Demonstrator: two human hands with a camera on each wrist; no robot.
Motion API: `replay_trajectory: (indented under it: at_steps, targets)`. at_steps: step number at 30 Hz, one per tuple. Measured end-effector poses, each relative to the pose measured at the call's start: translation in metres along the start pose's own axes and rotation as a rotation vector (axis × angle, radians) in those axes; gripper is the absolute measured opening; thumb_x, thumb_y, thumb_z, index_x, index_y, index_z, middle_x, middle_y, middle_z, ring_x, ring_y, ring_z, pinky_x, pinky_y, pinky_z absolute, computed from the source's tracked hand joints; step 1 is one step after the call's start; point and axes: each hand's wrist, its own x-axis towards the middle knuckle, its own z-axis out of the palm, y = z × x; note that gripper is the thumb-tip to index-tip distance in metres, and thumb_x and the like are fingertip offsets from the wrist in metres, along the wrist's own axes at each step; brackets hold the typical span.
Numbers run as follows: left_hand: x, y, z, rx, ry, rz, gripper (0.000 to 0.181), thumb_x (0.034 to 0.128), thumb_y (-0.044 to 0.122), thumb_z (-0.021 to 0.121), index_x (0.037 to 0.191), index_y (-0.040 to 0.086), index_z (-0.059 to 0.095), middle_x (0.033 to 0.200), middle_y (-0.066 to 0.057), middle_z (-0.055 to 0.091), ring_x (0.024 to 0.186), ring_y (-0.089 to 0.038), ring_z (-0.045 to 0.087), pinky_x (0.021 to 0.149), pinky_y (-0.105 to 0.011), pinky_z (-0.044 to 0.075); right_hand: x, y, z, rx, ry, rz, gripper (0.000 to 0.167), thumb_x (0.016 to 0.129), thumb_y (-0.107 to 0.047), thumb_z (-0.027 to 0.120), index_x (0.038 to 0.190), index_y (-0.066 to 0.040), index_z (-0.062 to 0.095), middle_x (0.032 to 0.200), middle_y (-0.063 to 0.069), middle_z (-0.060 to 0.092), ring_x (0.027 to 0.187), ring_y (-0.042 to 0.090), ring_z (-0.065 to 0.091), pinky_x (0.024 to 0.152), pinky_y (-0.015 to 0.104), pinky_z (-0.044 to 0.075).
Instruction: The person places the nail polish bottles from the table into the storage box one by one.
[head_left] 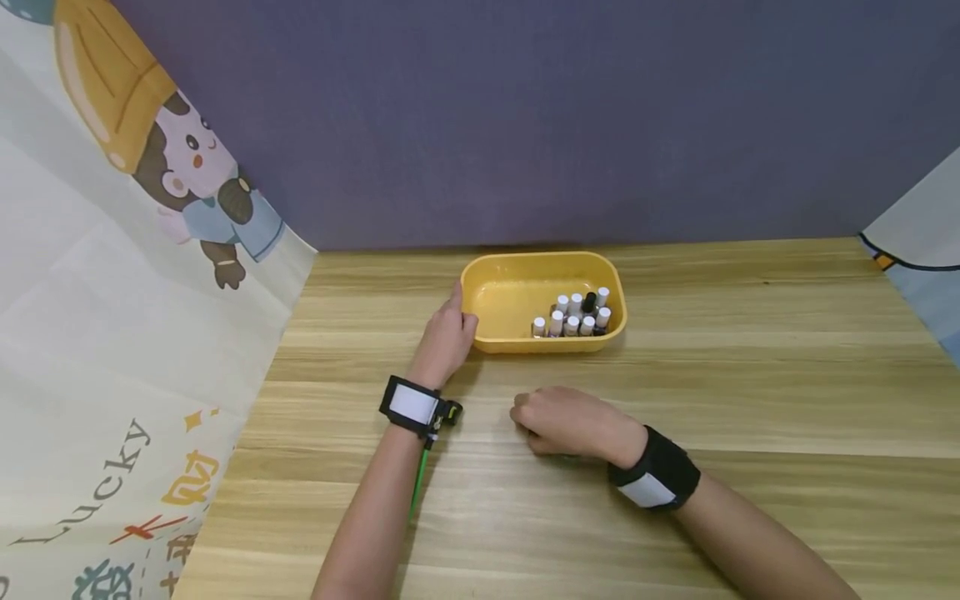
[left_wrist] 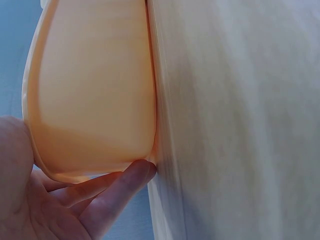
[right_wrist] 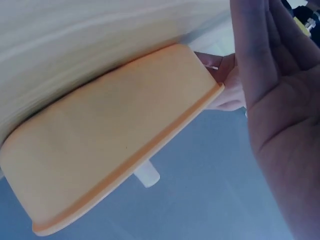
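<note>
On the table stands a yellow plastic basket (head_left: 495,344) with rounded corners. Several small bottles (head_left: 572,325), which look like nail polish, stand crowded at its right end; their caps are white except for one black. My left hand (head_left: 442,340) holds the basket's left end, with the thumb by the front corner. In the left wrist view, its fingers (left_wrist: 112,197) lie along the outside of the end wall. My right hand (head_left: 570,423) is in front of the basket, apart from it. The right wrist view shows its fingers (right_wrist: 252,45) fairly straight, holding nothing visible.
The wood-grain table (head_left: 750,350) extends to both sides of the basket. Close behind it rises a dark blue-grey panel (head_left: 525,125). A printed cloth (head_left: 150,333) with a cartoon figure hangs at the left, another pale cloth (head_left: 922,217) at the right.
</note>
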Motion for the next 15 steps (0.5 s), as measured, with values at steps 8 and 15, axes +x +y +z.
replay_trajectory:
  at_steps: [8, 15]
  targets:
    - [0.001, 0.001, 0.000, 0.007, 0.003, 0.011, 0.064, 0.1005, 0.018, 0.043, 0.157, 0.000, 0.018, 0.151, -0.018, 0.044, 0.061, -0.018, 0.046, 0.060, -0.031, 0.045, -0.007, 0.005, -0.016, 0.043, 0.055, 0.026, 0.017, 0.087, -0.006, 0.067, 0.072, -0.014, 0.065, 0.070, -0.007, 0.049, 0.055, 0.004, 0.041, 0.050, 0.018, 0.035]
    - [0.001, 0.000, 0.000, 0.005, 0.000, 0.010, 0.064, 0.1002, 0.017, 0.043, 0.157, 0.000, 0.018, 0.142, -0.020, 0.052, 0.060, -0.018, 0.045, 0.059, -0.031, 0.044, -0.014, 0.013, -0.028, 0.076, 0.112, 0.017, 0.020, 0.087, 0.001, 0.064, 0.072, -0.012, 0.067, 0.071, -0.007, 0.050, 0.057, 0.002, 0.044, 0.051, 0.016, 0.038]
